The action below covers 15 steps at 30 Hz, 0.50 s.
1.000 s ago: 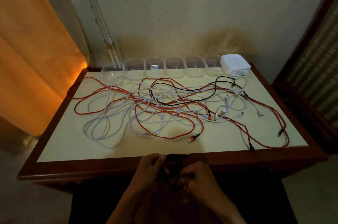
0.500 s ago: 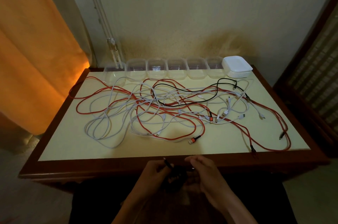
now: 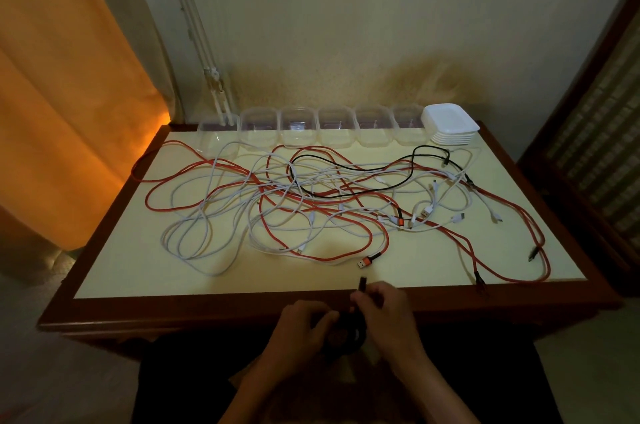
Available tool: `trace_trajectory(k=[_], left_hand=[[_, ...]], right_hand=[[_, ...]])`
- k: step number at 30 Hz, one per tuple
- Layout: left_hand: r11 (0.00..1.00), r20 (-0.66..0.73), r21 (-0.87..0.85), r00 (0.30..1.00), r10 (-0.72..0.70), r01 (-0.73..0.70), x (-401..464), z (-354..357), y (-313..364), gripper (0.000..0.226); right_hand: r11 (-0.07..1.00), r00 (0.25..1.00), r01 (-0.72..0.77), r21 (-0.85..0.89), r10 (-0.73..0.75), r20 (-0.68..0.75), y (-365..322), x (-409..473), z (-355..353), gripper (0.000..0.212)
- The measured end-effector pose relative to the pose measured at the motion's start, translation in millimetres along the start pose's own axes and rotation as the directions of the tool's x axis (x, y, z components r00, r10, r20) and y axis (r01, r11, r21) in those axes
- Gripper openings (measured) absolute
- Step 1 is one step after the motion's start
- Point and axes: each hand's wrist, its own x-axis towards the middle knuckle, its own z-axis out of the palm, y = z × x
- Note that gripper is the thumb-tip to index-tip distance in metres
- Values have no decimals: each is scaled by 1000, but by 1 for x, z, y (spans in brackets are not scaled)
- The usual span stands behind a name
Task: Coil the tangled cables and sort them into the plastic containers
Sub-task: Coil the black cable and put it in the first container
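Head view is showing both hands below the desk (image 3: 242, 306) front edge. Left hand (image 3: 301, 328) is curling around a coiled black cable (image 3: 346, 333); right hand (image 3: 384, 309) is pinching its plug end upward.

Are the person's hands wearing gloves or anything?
No gloves. The left hand and right hand are both bare, and both forearms are bare too, with no sleeves showing. The light is too dim to tell whether there are rings; no watch or bracelet shows.
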Motion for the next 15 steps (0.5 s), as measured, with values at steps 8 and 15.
trace_trajectory(k=[8,15], left_hand=[[966,17,124,973,229,-229,-8,-7,7,22],[967,-225,30,941,251,-251,3,-8,3,13]], right_hand=[[993,998,28,-111,-22,50,-13,3,-11,17],[895,956,148,-421,-21,292,-24,8,-17,18]])
